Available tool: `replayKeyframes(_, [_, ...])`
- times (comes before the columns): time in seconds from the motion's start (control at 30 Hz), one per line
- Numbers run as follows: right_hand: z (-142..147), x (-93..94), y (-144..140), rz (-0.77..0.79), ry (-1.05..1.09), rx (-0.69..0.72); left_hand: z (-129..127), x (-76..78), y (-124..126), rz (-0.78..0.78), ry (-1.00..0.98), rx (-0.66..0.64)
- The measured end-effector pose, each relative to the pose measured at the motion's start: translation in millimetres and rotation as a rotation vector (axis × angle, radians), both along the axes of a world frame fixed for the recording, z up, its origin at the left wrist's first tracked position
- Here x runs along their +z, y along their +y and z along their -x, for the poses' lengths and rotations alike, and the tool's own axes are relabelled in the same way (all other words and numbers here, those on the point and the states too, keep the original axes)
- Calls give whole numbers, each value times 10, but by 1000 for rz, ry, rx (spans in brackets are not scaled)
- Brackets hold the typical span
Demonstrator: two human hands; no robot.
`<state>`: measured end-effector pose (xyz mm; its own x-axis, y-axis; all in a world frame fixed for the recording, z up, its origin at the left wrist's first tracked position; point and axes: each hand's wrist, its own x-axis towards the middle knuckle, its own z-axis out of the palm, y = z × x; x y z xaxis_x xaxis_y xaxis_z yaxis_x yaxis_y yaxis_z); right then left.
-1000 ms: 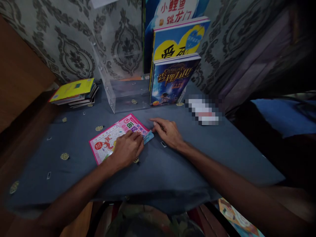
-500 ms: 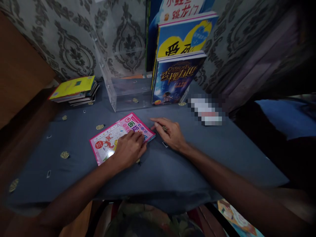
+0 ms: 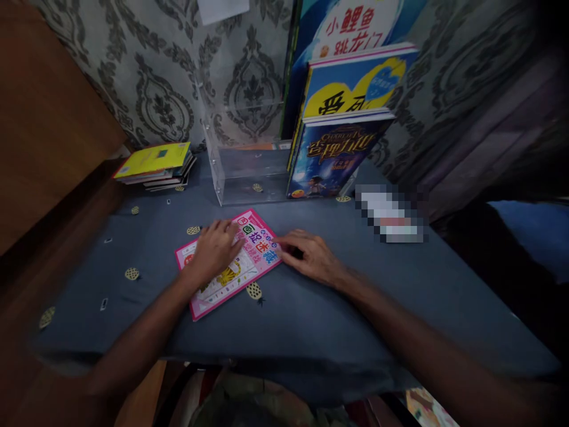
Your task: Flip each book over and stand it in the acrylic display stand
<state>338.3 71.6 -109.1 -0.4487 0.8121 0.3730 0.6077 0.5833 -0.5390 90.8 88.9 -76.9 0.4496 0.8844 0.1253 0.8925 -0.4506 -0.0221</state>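
A pink-bordered children's book [image 3: 249, 261] with Chinese lettering and cartoon pictures lies slanted on the dark cloth. My left hand [image 3: 217, 249] rests on the upper left of its cover, fingers stretched out and the thumb apart. At the book's right corner is my right hand [image 3: 313, 256], its index finger and thumb closed around the edge; the other fingers are curled in. A clear acrylic rack [image 3: 255, 193] stands just beyond the book. On its right side, several books stand upright, with a dark blue one [image 3: 333, 157] in front.
A stack of thin books with a yellow top one [image 3: 155, 159] lies at the back left. To the right is a blurred-out white item [image 3: 389, 216]. The blue-grey cloth [image 3: 329, 326] covers the table, with patterned wallpaper [image 3: 162, 101] behind.
My left hand has moved from the book's right part to its upper left, fingers spreading. My right hand has come onto the book's right corner. The view has shifted somewhat.
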Motion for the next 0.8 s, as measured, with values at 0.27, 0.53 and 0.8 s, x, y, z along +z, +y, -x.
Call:
replayKeyframes(0.27, [32, -43, -51, 60, -98, -32, 115, 159, 72, 55, 71, 110])
replayKeyframes(0.53, [10, -3, 162, -15, -118, -56, 153, 191, 62, 106, 142, 225])
replayKeyframes(0.8, [172, -140, 582, -41, -300, -105, 165, 112, 151, 129, 92, 308])
